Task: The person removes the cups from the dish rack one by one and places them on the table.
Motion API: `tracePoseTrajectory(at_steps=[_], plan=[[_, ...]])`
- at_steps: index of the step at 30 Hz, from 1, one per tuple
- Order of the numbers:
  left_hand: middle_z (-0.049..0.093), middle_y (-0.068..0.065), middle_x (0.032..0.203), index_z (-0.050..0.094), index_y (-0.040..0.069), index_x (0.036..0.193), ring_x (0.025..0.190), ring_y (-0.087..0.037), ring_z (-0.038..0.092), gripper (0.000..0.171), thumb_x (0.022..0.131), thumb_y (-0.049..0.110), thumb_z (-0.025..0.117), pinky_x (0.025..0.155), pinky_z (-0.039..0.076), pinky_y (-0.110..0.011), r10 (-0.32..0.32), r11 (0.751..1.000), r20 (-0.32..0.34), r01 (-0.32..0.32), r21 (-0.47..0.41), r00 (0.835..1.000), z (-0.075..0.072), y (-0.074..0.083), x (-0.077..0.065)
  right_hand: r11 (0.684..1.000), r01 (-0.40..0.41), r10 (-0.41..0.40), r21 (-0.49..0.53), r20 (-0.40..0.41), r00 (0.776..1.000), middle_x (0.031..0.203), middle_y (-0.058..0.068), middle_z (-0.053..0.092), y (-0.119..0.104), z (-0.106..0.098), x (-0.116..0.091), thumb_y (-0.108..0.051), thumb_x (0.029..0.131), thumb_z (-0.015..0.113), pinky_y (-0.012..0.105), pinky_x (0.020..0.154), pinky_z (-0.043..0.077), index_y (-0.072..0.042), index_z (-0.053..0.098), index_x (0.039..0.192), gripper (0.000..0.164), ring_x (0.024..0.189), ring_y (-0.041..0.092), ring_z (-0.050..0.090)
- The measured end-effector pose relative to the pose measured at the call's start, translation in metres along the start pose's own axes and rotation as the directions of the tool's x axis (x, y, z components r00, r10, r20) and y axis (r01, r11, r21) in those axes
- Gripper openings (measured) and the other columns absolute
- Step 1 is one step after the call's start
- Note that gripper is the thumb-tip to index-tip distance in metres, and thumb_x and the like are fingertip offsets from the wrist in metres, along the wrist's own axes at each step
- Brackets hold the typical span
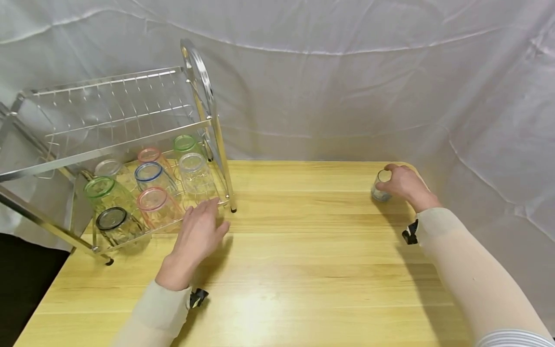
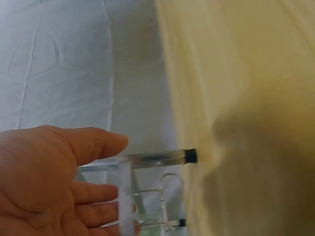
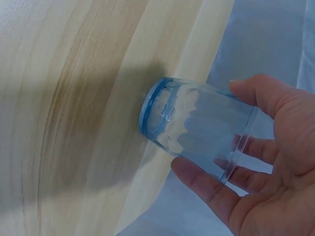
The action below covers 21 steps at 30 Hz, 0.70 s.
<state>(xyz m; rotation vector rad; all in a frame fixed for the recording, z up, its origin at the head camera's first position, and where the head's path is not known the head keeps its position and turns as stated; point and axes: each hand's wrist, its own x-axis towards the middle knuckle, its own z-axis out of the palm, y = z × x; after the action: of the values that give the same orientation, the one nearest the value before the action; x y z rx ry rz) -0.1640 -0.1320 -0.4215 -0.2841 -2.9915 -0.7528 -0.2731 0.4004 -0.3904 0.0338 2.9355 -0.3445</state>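
Note:
At the table's back right, my right hand (image 1: 405, 183) grips a clear drinking glass (image 1: 380, 193). In the right wrist view, the thumb and fingers are around the upper part of the glass (image 3: 197, 120), and its thick base is down at the tabletop; whether it touches cannot be told. My left hand (image 1: 197, 236) is at the front right corner of a metal rack (image 1: 143, 140), holding nothing, its fingers loosely extended. In the left wrist view, a rack post (image 2: 126, 196) crosses in front of the left fingertips, so contact is unclear.
Several glasses stand on the rack's lower tier, with green, pink, blue, black and clear rings at their tops, such as the blue-ringed glass (image 1: 149, 172). A grey cloth (image 1: 329, 96) hangs behind and to the right of the wooden table (image 1: 303, 270).

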Motion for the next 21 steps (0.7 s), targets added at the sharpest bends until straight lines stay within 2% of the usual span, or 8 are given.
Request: tracePoseTrajectory(at_steps=[5,10,16,21], plan=[[0.044,-0.030,0.160,0.038,-0.004,0.159,0.145,-0.052,0.044,0.067,0.104,0.026,0.062,0.120,0.036,-0.065,-0.042,0.998,0.040,0.044,-0.036,0.998,-0.021,0.002,0.014,1.000,0.003,-0.003,-0.007,0.007,1.000,0.145,0.042,0.048,-0.001,-0.001,-0.001,-0.038,0.095,0.062,0.070,0.112,0.039,0.009,0.037,0.154,0.079,0.137,0.058,0.043],[0.045,-0.030,0.158,0.041,-0.002,0.157,0.143,-0.053,0.045,0.065,0.102,0.022,0.065,0.119,0.037,-0.066,-0.032,0.999,-0.002,0.032,-0.004,0.999,-0.046,0.003,0.034,1.000,0.002,-0.002,-0.006,0.009,1.000,0.145,0.042,0.049,-0.003,-0.002,0.000,-0.037,0.095,0.062,0.070,0.111,0.040,0.006,0.037,0.155,0.078,0.137,0.058,0.043],[0.044,-0.035,0.155,0.043,-0.004,0.153,0.136,-0.060,0.044,0.066,0.097,0.017,0.072,0.114,0.039,-0.072,-0.013,0.995,-0.017,0.015,0.095,1.000,-0.077,0.000,0.064,1.000,0.005,-0.005,-0.001,0.015,1.000,0.145,0.041,0.050,-0.003,-0.003,0.000,-0.036,0.095,0.062,0.071,0.111,0.039,0.002,0.037,0.156,0.076,0.140,0.058,0.039],[0.037,-0.041,0.153,0.041,-0.004,0.152,0.133,-0.068,0.038,0.074,0.094,0.023,0.076,0.108,0.040,-0.076,-0.055,0.980,0.052,0.043,0.195,0.997,-0.091,-0.010,0.093,1.000,-0.003,0.002,0.011,0.041,0.999,0.149,0.042,0.044,-0.003,-0.002,0.000,-0.036,0.096,0.062,0.072,0.110,0.039,0.002,0.034,0.158,0.078,0.136,0.057,0.042]])
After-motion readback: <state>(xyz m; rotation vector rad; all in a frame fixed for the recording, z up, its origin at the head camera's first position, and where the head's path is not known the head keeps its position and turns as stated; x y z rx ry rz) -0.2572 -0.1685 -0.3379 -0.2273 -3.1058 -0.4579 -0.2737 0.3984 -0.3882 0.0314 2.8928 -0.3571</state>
